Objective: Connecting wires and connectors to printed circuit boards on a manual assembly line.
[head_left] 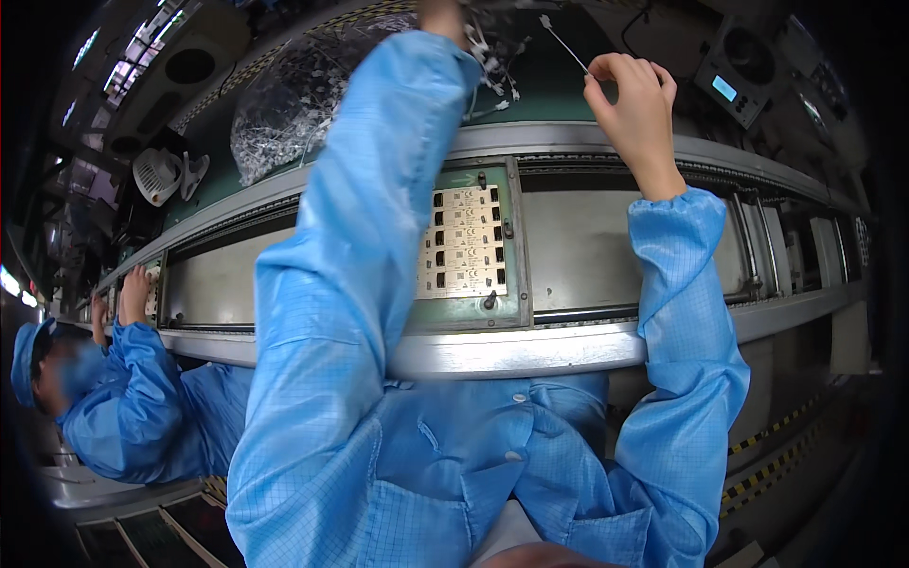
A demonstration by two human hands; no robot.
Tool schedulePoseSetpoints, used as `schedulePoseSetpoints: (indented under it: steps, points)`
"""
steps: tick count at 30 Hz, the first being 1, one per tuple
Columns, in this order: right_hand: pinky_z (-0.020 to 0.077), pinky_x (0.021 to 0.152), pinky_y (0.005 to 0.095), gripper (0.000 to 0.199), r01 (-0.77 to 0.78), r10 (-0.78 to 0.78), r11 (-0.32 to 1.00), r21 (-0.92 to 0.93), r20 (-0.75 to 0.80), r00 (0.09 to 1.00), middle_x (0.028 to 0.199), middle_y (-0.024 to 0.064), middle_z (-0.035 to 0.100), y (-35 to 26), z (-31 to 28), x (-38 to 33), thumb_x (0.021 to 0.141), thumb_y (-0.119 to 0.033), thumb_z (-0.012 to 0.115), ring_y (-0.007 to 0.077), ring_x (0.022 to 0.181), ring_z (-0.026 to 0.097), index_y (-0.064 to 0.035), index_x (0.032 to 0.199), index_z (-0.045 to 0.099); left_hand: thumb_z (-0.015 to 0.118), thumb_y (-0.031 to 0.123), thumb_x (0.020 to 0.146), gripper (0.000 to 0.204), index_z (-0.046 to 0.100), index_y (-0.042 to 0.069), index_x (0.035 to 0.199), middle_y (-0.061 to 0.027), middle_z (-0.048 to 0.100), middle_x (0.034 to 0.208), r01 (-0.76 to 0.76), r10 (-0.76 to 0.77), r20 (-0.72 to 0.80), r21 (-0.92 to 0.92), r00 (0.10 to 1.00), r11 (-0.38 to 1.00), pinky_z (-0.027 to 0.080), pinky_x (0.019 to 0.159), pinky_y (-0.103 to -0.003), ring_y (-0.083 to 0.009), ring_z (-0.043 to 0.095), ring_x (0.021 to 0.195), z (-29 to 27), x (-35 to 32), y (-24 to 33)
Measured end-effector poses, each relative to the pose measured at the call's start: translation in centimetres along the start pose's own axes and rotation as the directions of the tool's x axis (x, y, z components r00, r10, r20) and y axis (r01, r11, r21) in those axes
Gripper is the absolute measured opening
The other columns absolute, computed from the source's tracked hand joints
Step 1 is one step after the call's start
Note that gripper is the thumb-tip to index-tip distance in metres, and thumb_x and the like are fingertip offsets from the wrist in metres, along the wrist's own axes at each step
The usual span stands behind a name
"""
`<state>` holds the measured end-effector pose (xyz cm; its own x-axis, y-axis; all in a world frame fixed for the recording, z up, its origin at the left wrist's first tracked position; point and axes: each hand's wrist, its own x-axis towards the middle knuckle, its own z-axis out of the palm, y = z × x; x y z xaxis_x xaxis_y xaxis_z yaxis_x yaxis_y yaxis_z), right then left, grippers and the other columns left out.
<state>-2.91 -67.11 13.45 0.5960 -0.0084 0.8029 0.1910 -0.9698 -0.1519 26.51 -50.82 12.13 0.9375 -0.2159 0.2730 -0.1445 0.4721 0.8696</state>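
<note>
My right hand (636,112) is raised over the far side of the line, thumb and forefinger pinched on one end of a thin cable (568,47). From the pinch the cable slants up to the left, ending in a small white connector. My left arm stretches far forward. Its hand (442,17) is blurred and cut by the top edge, beside a heap of white-plugged cables (494,68); its fingers cannot be made out. Below, a panel of pale circuit boards (471,241) with black parts sits in a green fixture (454,314), partly covered by my left sleeve.
A clear plastic bag of cables (279,133) lies on the green bench beyond the metal conveyor rail (530,350). A small white fan (159,176) stands at left, a box with a lit display (724,88) at right. A co-worker in blue (123,417) works at the line's left.
</note>
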Motion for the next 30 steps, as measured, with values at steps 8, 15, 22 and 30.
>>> schedulePoseSetpoints:
  steps: [8, 15, 22, 30]
  points:
    - [0.0341, 0.109, 0.0436, 0.010, -0.002, 0.002, 1.000, 0.004, 0.024, 1.000, 0.093, -0.0020, 0.070, 0.0, 1.0, 0.1, 0.089, -0.016, 0.070, 0.0175, 0.096, 0.066, -0.0122, 0.098, 0.067, 0.068, 0.040, 0.085, 0.055, 0.067, 0.000, 0.123, -0.0275, 0.067, 0.126, 0.013, 0.137, -0.122, 0.793, 0.983, 0.609, 0.052, 0.096, -0.050, -0.0482, 0.065, 0.113, -1.2, -1.5, -5.6]
    - [0.0347, 0.109, 0.0449, 0.011, -0.035, 0.036, 0.999, -0.012, 0.067, 0.997, 0.090, -0.0011, 0.070, -0.1, 1.0, 0.2, 0.091, -0.018, 0.069, 0.0181, 0.095, 0.066, -0.0120, 0.098, 0.064, 0.076, 0.052, 0.085, 0.061, 0.070, 0.010, 0.129, -0.0146, 0.067, 0.132, 0.108, -0.402, 0.006, 0.959, 0.916, 0.260, 0.051, 0.099, -0.039, -0.0294, 0.065, 0.115, 3.2, -9.5, 8.7]
    - [0.0444, 0.098, 0.0428, 0.014, -0.083, 0.074, 0.996, 0.044, 0.166, 0.983, 0.082, 0.0040, 0.071, -1.9, 1.9, 0.7, 0.090, -0.018, 0.068, 0.0228, 0.084, 0.070, -0.0098, 0.100, 0.062, 0.065, 0.044, 0.094, 0.046, 0.076, 0.001, 0.105, -0.0169, 0.075, 0.099, 0.155, -0.381, -0.109, 0.984, 0.918, 0.091, 0.054, 0.079, -0.043, -0.0273, 0.071, 0.093, 0.1, -11.5, 18.1]
    - [0.0555, 0.073, 0.0404, 0.017, -0.114, 0.081, 0.980, 0.163, 0.199, 0.977, 0.084, 0.0139, 0.072, -2.3, 2.3, 1.0, 0.089, -0.015, 0.067, 0.0338, 0.079, 0.072, -0.0059, 0.102, 0.061, 0.065, 0.024, 0.095, 0.038, 0.065, 0.002, 0.126, -0.0126, 0.071, 0.106, -0.428, -0.136, 0.425, 0.904, 0.895, 0.001, 0.055, 0.081, -0.036, -0.0244, 0.067, 0.089, -15.0, -17.4, 24.7]
